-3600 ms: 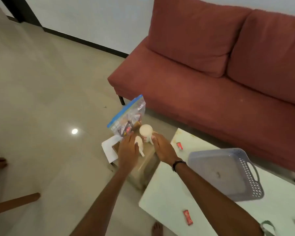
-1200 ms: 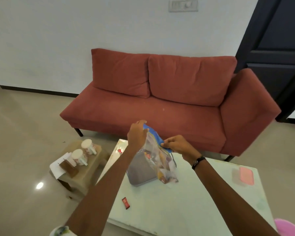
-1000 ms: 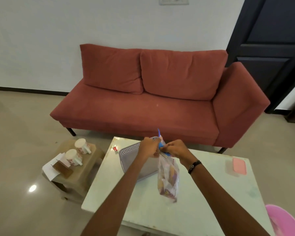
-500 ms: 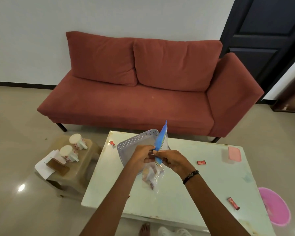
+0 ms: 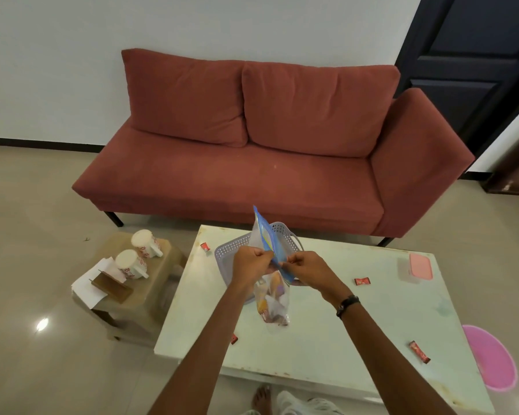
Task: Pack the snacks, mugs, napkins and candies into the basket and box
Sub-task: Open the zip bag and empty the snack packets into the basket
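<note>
1. Snack bag [image 5: 271,298]: a clear zip bag with a blue top strip, hanging above the middle of the white desk [image 5: 342,333], its lower end full of mixed wrapped snacks and close to the desk top.
2. The left hand [image 5: 250,262] has its fingers curled tight, pinching the bag's upper edge from the 9 o'clock side.
3. The right hand [image 5: 304,266] is likewise curled, pinching the same blue-edged top from the 3 o'clock side; a dark band sits on that wrist. The two hands are almost touching across the bag's mouth.
4. The grey perforated basket [image 5: 231,253] stands on the desk directly behind the hands, toward 12 o'clock, partly hidden by the bag.
5. Small red candies lie scattered on the desk: one [image 5: 205,246] near the far left corner at 10 o'clock, one [image 5: 362,281] at 3 o'clock of the hands, one [image 5: 419,351] at 4 o'clock near the right edge, one [image 5: 233,339] at 7 o'clock beside the left forearm.
6. A box with a pink lid [image 5: 420,266] sits near the desk's far right corner.
7. On a low brown stool [image 5: 159,283] at 9 o'clock of the desk stand two white mugs [image 5: 131,264] with red flower print, with white napkins [image 5: 86,287] and a flat brown item beside them.
8. A red sofa [image 5: 252,175] stands at 12 o'clock.
</note>
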The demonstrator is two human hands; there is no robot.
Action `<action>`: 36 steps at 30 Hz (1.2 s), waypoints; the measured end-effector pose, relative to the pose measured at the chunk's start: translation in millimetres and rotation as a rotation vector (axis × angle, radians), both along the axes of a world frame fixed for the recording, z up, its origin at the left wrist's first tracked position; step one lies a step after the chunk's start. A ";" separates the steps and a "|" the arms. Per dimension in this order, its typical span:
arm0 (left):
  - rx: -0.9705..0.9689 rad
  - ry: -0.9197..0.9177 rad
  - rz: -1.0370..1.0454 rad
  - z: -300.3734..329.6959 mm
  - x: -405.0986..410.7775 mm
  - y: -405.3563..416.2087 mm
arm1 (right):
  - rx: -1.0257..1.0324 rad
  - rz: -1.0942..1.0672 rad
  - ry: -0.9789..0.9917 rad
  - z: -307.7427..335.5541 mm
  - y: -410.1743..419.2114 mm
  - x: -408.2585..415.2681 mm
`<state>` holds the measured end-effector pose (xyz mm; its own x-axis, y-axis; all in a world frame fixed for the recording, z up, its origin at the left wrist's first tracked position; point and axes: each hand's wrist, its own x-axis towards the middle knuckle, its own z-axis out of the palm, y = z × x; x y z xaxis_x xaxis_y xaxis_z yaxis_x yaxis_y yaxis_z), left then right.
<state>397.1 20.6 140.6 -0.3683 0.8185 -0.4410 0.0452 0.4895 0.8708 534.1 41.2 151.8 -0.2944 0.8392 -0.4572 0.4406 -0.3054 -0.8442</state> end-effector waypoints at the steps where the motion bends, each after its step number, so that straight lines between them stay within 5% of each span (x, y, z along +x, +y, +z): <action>1: 0.018 0.035 0.001 -2.2 0.9 -0.5 | 0.016 0.085 -0.069 3.9 0.6 -0.8; 7: -0.032 0.124 -0.188 -7.1 5.1 -6.8 | 0.232 0.257 -0.221 6.4 1.1 -6.0; 13: -0.061 0.146 -0.431 -5.8 0.7 -18.6 | 0.296 0.125 -0.178 -9.5 -12.8 -10.9; 21: 0.048 0.195 -0.397 -25.9 11.1 -35.5 | 0.291 -0.037 -0.216 -28.2 -32.6 -10.5; 24: 0.080 0.228 -0.365 -31.3 10.9 -36.0 | 0.163 -0.074 -0.068 -20.0 -35.8 -7.2; 28: 0.081 0.231 -0.370 -28.2 9.7 -36.0 | -0.226 0.185 0.079 -2.9 -35.5 4.0; 36: -0.181 -0.017 -0.446 -7.9 6.9 -37.8 | -0.069 0.083 0.114 -19.3 -40.7 -3.6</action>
<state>404.0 -17.3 132.7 0.0098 0.8048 -0.5935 0.2719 0.5690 0.7761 530.5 0.6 132.5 -0.4145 0.7775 -0.4730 0.3694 -0.3312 -0.8682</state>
